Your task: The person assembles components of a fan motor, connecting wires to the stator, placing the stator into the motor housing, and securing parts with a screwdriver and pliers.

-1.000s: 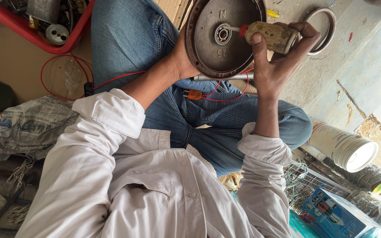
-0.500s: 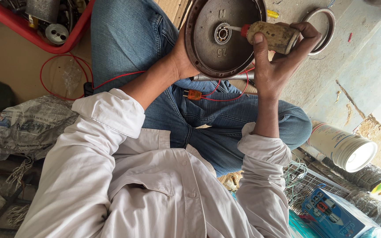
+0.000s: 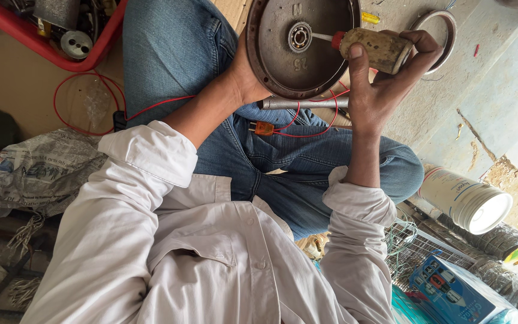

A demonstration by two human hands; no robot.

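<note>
Denim knees sit nearest, a grey metal rod (image 3: 304,103) across them. Beyond, the left hand (image 3: 248,75) grips the rim of the round metal cover (image 3: 301,45), tilted up. The right hand (image 3: 385,84) wraps a grimy oil bottle (image 3: 374,49), nozzle at the central bearing (image 3: 300,37). Oversqueezing could flood it; oily fingers might let the cover slip.

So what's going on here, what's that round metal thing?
A person sitting on the floor steadies a round, dark metal cover with the left hand. The right hand holds a grimy small bottle, its thin nozzle aimed at the bearing in the middle. A red wire lies across the lap.
</note>
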